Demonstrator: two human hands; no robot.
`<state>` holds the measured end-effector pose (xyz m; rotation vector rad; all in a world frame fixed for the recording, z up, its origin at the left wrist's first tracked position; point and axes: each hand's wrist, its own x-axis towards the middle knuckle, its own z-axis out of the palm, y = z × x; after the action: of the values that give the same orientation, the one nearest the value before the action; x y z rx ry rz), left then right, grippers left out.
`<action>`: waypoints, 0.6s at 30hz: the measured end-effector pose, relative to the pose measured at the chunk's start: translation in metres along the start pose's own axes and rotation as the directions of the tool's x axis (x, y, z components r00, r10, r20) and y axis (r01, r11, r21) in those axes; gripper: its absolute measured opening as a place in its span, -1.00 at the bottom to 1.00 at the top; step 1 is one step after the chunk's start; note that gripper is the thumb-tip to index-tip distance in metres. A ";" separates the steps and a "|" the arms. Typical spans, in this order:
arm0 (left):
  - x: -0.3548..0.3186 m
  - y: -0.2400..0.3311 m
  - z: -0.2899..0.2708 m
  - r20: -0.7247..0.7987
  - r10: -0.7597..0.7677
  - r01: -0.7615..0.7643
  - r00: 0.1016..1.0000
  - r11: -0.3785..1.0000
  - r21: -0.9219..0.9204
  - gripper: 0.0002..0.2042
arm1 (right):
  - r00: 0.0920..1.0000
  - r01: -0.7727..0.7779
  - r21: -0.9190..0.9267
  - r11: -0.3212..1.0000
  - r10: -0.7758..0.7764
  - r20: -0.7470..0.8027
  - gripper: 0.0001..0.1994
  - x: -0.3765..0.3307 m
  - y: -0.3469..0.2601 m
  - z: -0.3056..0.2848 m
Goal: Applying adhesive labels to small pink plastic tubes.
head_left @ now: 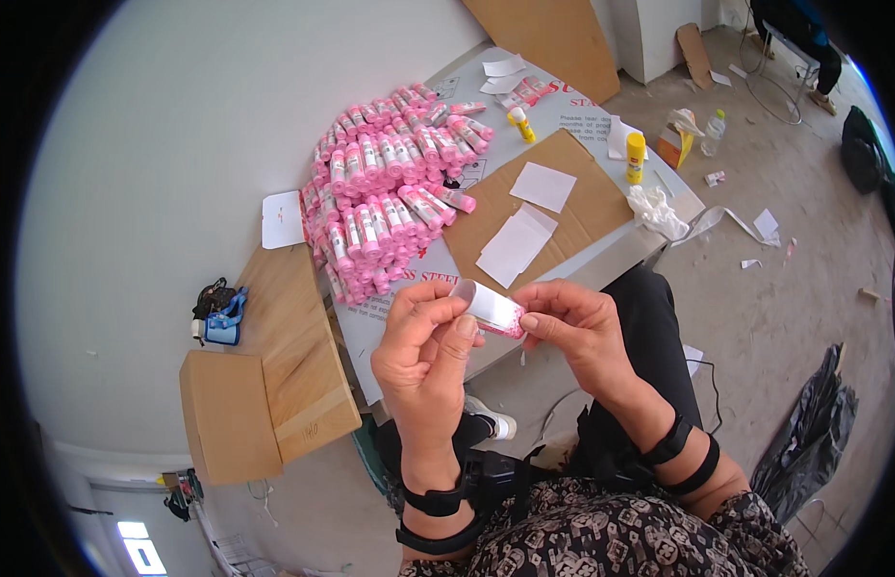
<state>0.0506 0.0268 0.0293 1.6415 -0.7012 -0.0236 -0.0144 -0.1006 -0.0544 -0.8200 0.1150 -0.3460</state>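
The pink tube (492, 310) is in the air between your two hands, above the near edge of the table (601, 252) and in front of your lap. It lies tilted, with a white label wrapped around most of it and a pink end showing on the right side. Your left hand (423, 351) closes its fingers around the left end, the thumb pressing on the label. Your right hand (577, 332) pinches the pink end between thumb and fingertips — both hands grip the same tube.

Behind your hands, on the table, there is a big pile of pink tubes (390, 197), many of them lying side by side. Just to the right of the pile is a brown cardboard sheet (587, 207) with white paper labels (517, 245) on it. Farther back stand two yellow glue sticks (636, 157) — one near the cardboard's far corner, one beside its right edge. A crumpled white tissue (657, 212) lies at the table's right corner.
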 end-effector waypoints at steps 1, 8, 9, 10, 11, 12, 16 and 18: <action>-0.001 0.001 0.002 -0.003 0.030 -0.029 1.000 0.998 0.060 -0.91 | 0.996 0.094 -0.103 0.990 -0.095 -0.003 -0.80 0.000 0.004 0.000; -0.004 0.005 0.006 0.109 0.309 -0.325 0.945 0.845 0.425 -0.87 | 0.990 0.128 -0.142 0.982 -0.134 -0.032 -0.81 -0.005 -0.007 0.011; -0.004 0.005 0.008 0.136 0.326 -0.352 0.936 0.824 0.444 -0.86 | 0.990 0.128 -0.144 0.981 -0.134 -0.034 -0.81 -0.004 -0.007 0.010; -0.005 0.006 0.009 0.162 0.342 -0.378 0.925 0.801 0.465 -0.85 | 0.981 0.188 -0.247 0.951 -0.194 -0.003 -0.80 -0.004 -0.006 0.010; -0.006 0.005 0.010 0.162 0.341 -0.377 0.926 0.801 0.465 -0.85 | 0.968 0.246 -0.345 0.906 -0.250 0.035 -0.79 -0.004 -0.006 0.009; -0.007 0.004 0.010 0.164 0.341 -0.378 0.925 0.796 0.472 -0.84 | 0.968 0.245 -0.345 0.906 -0.249 0.034 -0.79 -0.004 -0.005 0.010; -0.012 0.002 0.014 0.137 0.305 -0.332 0.942 0.801 0.499 -0.85 | 0.995 0.104 -0.219 0.970 -0.104 0.012 -0.75 -0.007 -0.008 0.011; -0.012 0.002 0.015 0.140 0.309 -0.336 0.941 0.797 0.502 -0.85 | 0.997 0.082 -0.177 0.981 -0.080 0.019 -0.74 -0.007 -0.009 0.012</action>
<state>0.0340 0.0189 0.0230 2.0163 -1.0906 0.4088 -0.0206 -0.0955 -0.0400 -1.0056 0.1025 -0.4117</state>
